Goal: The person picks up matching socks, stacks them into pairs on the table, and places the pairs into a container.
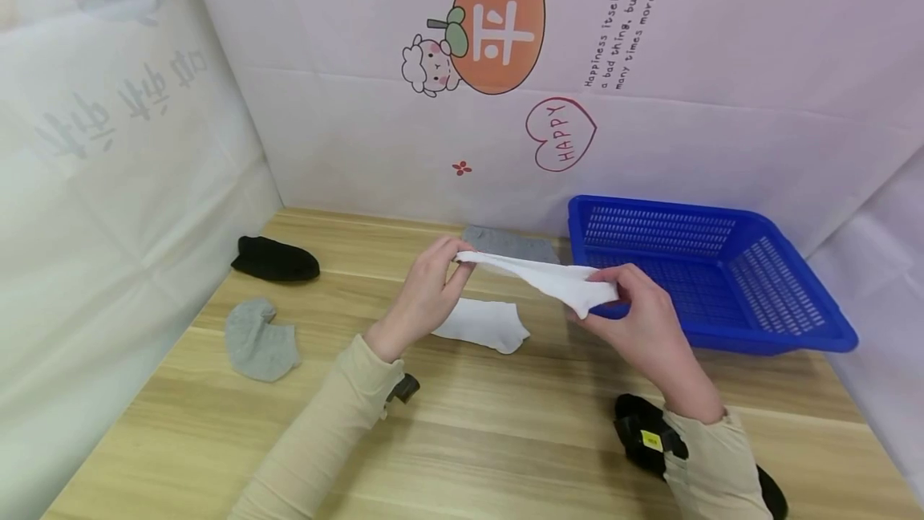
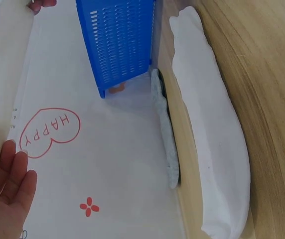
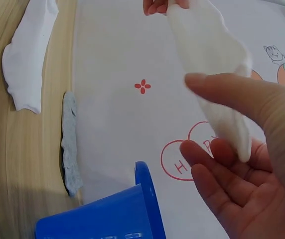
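Observation:
A white sock (image 1: 541, 275) is stretched out above the table between both hands. My left hand (image 1: 426, 283) pinches its left end between thumb and fingers. At the other end, my right hand (image 1: 646, 327) holds the sock; in the right wrist view the thumb (image 3: 222, 92) crosses in front and the fingers (image 3: 227, 186) lie below and behind. Under the held sock, a second white sock (image 1: 485, 325) lies flat on the wooden table (image 1: 462, 432), partly covered by my left hand in the head view. A grey sock (image 1: 508, 243) lies behind them by the wall.
A blue plastic basket (image 1: 808, 279) stands at the back right, close beside my right hand. On the left lie a black sock (image 1: 274, 259) and a bent grey sock (image 1: 260, 343). Another black sock (image 1: 772, 492) is partly hidden under my right wrist. Printed cloth walls (image 1: 346, 143) border the table.

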Demonstrator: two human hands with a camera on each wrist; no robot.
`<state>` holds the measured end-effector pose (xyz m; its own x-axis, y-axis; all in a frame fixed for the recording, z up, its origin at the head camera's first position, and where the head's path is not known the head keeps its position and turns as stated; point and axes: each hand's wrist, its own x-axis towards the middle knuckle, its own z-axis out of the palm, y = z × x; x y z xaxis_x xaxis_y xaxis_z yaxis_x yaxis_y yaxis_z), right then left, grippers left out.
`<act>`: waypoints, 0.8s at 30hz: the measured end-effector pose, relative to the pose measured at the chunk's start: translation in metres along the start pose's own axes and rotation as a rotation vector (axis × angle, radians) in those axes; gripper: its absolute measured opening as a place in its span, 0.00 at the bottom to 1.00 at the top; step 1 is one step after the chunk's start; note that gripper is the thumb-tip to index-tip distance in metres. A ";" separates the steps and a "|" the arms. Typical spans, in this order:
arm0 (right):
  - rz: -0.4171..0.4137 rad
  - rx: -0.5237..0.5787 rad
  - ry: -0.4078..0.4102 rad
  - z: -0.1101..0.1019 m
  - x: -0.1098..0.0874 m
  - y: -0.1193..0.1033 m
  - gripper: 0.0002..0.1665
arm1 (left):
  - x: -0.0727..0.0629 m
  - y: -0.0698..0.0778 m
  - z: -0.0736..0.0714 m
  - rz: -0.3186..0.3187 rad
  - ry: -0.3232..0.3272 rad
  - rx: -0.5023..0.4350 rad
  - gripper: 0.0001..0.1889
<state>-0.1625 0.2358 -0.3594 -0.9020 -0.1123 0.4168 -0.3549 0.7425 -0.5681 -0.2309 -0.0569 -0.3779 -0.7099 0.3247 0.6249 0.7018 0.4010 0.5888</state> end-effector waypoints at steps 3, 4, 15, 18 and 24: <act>-0.002 0.007 0.003 0.002 0.000 0.000 0.19 | 0.000 0.000 0.000 0.002 -0.003 -0.004 0.03; -0.012 0.001 -0.010 0.003 0.000 0.001 0.15 | 0.000 0.001 0.000 0.001 -0.005 -0.009 0.02; -0.084 -0.029 -0.045 0.010 0.001 -0.004 0.24 | -0.001 -0.002 0.002 -0.017 0.015 -0.019 0.05; -0.069 -0.021 -0.031 0.012 0.000 -0.004 0.22 | -0.001 -0.002 0.002 -0.019 0.025 -0.032 0.07; -0.037 0.051 0.032 0.021 0.001 -0.004 0.12 | -0.001 -0.002 0.001 -0.031 0.036 -0.034 0.07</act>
<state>-0.1671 0.2185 -0.3712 -0.8800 -0.1175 0.4602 -0.4008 0.7037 -0.5867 -0.2318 -0.0567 -0.3802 -0.7294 0.2809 0.6238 0.6813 0.3809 0.6251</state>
